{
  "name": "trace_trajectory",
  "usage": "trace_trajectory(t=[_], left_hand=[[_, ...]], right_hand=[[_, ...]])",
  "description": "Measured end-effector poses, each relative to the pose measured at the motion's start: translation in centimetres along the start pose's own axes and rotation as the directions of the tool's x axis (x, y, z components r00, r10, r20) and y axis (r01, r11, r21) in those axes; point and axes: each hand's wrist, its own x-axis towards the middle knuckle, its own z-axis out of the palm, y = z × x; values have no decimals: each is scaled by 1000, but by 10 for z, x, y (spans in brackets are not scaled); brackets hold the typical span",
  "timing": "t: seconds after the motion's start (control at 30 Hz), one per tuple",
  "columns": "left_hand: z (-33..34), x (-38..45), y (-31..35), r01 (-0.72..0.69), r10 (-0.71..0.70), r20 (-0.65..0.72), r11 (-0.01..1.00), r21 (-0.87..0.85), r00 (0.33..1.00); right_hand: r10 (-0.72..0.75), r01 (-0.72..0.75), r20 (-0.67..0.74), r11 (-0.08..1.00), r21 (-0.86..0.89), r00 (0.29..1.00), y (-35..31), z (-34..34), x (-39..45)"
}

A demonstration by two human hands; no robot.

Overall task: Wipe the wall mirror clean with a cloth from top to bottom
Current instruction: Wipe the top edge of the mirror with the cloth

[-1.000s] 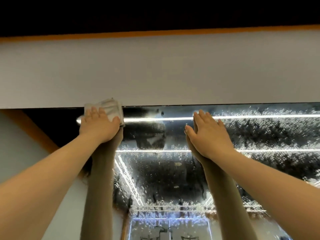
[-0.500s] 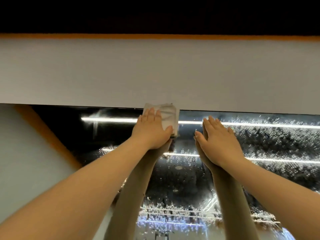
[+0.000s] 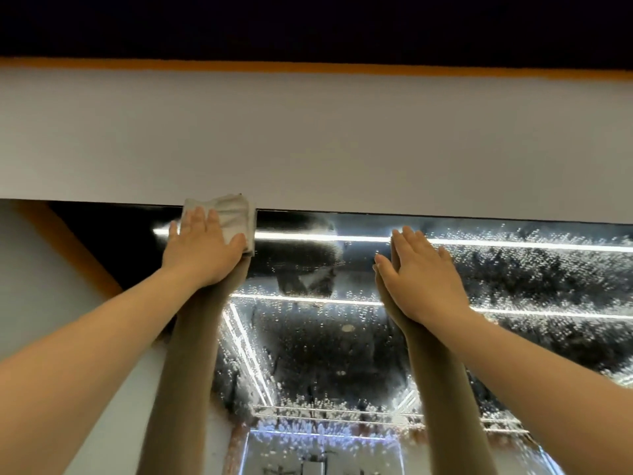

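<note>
The wall mirror (image 3: 513, 303) fills the lower half of the view, and much of its glass is covered in droplets. A folded grey cloth (image 3: 233, 214) lies against the mirror's top edge. My left hand (image 3: 202, 252) presses it flat against the glass with straight fingers. My right hand (image 3: 421, 279) rests flat on the wet glass to the right, fingers together, holding nothing. Both arms are reflected in the mirror below the hands.
A pale grey wall band (image 3: 308, 138) runs above the mirror, topped by an orange strip (image 3: 308, 66) and a dark ceiling. The glass to the left of the cloth (image 3: 113, 241) looks dark and free of droplets. Bright light strips are reflected across the mirror.
My left hand slid the cloth right along the mirror's top edge, then came back left, leaving a wiped streak. My right hand stayed flat on the glass.
</note>
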Motion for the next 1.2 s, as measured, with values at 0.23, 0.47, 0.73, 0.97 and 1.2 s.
trace_trajectory(t=[0.23, 0.47, 0.73, 0.97, 1.2], left_hand=[[-1, -19, 45, -77, 77, 8, 996, -33, 997], [10, -49, 126, -264, 266, 10, 961, -85, 964], [15, -47, 126, -255, 254, -10, 965, -69, 967], [13, -47, 124, -260, 261, 12, 965, -38, 965], [12, -48, 127, -244, 244, -9, 969, -41, 970]], right_hand=[[0, 0, -14, 1000, 0, 1000, 0, 1, 1], [-11, 10, -21, 1000, -15, 1000, 0, 0, 2], [-82, 79, -25, 990, -120, 996, 3, -11, 1], [-57, 50, -35, 982, -185, 998, 64, -44, 2], [200, -192, 32, 965, -181, 979, 149, -55, -7]])
